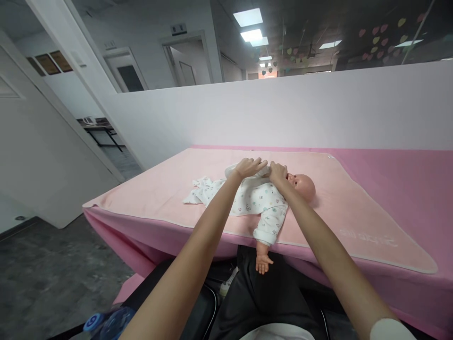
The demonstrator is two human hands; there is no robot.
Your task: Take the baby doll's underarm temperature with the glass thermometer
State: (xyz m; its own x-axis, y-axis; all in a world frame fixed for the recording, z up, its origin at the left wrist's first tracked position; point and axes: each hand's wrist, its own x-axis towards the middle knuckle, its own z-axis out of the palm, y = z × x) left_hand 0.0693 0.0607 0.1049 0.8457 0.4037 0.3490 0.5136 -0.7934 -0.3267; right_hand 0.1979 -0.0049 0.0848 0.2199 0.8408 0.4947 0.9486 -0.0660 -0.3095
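A baby doll lies on its back, head to the right, dressed in a white patterned outfit. Its near sleeve is on the arm, and the doll's hand hangs past the table edge. My left hand is closed on white cloth of the outfit at the doll's far side. Close to the doll's chin, my right hand grips the outfit near the far shoulder. My own hands partly hide the fingertips and the far arm.
The doll lies on a pale pink mat over a pink-covered table. A white partition with glass above stands behind. A blue-capped bottle is at the lower left, beside a black chair.
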